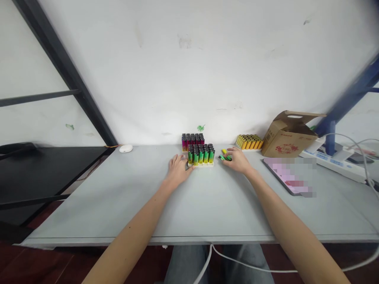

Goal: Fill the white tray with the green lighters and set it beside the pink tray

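A white tray holds upright green-and-yellow batteries with black tops, in rows. My left hand rests on the table at the tray's front left corner, fingers spread, its thumb along the front edge. On the tray's right, my right hand has its thumb and fingers bent around a loose green battery; its fingers partly cover how many lie there. A yellow piece shows just behind those fingertips. Purple batteries with black tops stand directly behind the green ones.
Yellow batteries fill another tray near the wall. An open cardboard box leans beside it. A phone or tablet, partly blurred, lies right. Further right are a power strip and white cables. A white case sits back left.
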Motion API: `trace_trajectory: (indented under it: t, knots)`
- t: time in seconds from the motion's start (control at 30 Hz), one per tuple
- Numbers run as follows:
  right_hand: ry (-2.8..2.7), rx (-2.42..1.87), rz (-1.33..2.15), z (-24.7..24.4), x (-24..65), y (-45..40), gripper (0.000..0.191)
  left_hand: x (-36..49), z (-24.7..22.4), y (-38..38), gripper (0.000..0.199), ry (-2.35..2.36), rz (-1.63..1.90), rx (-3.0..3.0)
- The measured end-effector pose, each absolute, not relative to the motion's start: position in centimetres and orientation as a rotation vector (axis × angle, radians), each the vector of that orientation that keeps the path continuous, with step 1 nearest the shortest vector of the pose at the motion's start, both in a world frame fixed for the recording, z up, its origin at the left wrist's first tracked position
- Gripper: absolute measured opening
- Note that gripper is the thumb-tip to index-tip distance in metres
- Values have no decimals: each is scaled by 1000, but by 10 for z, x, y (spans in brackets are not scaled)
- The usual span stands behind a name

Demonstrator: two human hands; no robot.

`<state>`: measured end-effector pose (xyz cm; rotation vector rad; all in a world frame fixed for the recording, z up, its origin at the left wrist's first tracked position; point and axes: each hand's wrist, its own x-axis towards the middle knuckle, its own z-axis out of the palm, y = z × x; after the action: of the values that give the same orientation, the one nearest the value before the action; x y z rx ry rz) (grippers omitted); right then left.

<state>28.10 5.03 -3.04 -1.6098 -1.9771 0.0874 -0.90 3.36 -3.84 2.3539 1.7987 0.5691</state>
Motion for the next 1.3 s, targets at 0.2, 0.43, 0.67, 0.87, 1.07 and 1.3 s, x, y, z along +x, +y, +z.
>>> trace_trajectory:
  t: [0.2, 0.43, 0.67, 0.87, 1.07, 1.3]
  knots:
    - [-1280, -1347, 738, -15, 275, 47, 41, -9, -32, 30, 52, 1836, 491, 2329]
    - [-782, -768, 1458, 10, 266, 34, 17, -10, -22, 24, 55, 1879, 527, 2253]
    - [-663, -526, 1677, 22, 264, 23, 35, 3, -12, 13, 60, 1830, 1157, 2118]
    - [-711, -491, 1749, 25, 256, 18, 40, 9, -8, 8, 43, 1702, 1294, 2120]
    - [-750, -538, 1743, 24, 255, 19, 37, 10, -9, 6, 39, 1674, 1187, 2096]
    - [-922, -647, 1584, 22, 255, 20, 46, 11, -5, 4, 33, 1670, 1289, 2062]
